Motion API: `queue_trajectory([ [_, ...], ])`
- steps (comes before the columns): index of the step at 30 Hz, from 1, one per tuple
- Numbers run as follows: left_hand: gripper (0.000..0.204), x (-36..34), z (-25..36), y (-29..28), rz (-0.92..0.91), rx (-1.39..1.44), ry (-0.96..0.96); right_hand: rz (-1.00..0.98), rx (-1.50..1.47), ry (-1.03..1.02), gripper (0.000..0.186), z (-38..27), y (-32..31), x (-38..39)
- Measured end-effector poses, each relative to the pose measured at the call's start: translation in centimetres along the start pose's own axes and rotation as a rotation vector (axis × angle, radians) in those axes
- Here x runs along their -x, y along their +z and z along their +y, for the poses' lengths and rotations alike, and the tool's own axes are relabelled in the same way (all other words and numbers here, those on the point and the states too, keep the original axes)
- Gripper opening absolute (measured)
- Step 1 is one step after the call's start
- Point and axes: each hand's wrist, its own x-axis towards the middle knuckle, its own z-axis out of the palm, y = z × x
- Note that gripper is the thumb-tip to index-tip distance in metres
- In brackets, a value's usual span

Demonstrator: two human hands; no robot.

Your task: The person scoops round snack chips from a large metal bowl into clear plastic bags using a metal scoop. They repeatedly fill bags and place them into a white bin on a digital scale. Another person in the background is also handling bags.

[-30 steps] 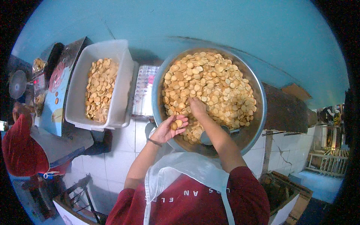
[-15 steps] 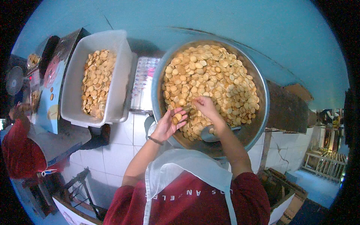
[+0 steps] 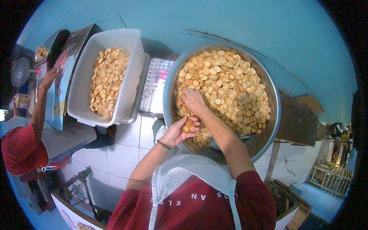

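Note:
A large round metal basin (image 3: pixel 274 109) holds a heap of small, round, pale golden biscuits (image 3: pixel 234 82). At its near left edge my left hand (image 3: pixel 175 133) is palm up, fingers curled around a few browner biscuits (image 3: pixel 188 125); how many is hidden. My right hand (image 3: pixel 194 102) reaches over the basin's left part, fingers bent down onto the heap. Its fingertips are pressed among the biscuits, and whether they pinch one is hidden. Beneath my right forearm lies a scoop (image 3: pixel 215 144), largely covered by the arm.
Left of the basin stands a white plastic tub (image 3: pixel 73 97) of similar biscuits. Between them sits a stack of printed plastic packaging (image 3: pixel 152 101). A co-worker in a red shirt (image 3: pixel 23 147) reaches across a table at far left. A blue wall (image 3: pixel 214 19) rises behind.
My right hand has moved left and farther into the heap, away from my left hand. My left hand stays near the rim with its biscuits. The co-worker's arm has stretched forward.

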Motion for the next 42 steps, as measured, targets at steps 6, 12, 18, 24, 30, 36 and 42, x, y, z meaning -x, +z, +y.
queue_trajectory([
  [6,0.044,-0.1,0.1,0.3,0.001,-0.003,0.017,0.154,-0.295,0.315,0.017,2.4,-2.6,4.1],
  [12,0.048,0.0,0.0,1.3,0.111,0.106,0.076,-0.034,-1.155,0.284,0.040,3.3,-8.0,8.3],
  [18,0.043,0.6,0.2,0.2,-0.019,0.026,0.011,0.046,-0.354,0.339,0.066,2.1,-3.1,5.2],
  [24,0.040,0.8,-0.1,0.3,0.044,0.018,0.021,-0.454,-0.269,0.066,0.067,-1.0,0.2,10.4],
  [30,0.040,0.6,0.4,0.9,0.012,0.004,-0.028,-0.832,-0.333,0.199,0.042,2.0,-3.4,10.3],
  [36,0.041,0.6,0.7,0.9,-0.014,0.000,-0.053,0.028,-0.524,0.349,0.021,4.5,-1.2,2.6],
  [42,0.041,0.3,0.5,0.7,-0.027,0.019,-0.056,-0.037,-0.392,0.538,0.018,3.0,1.3,1.7],
])
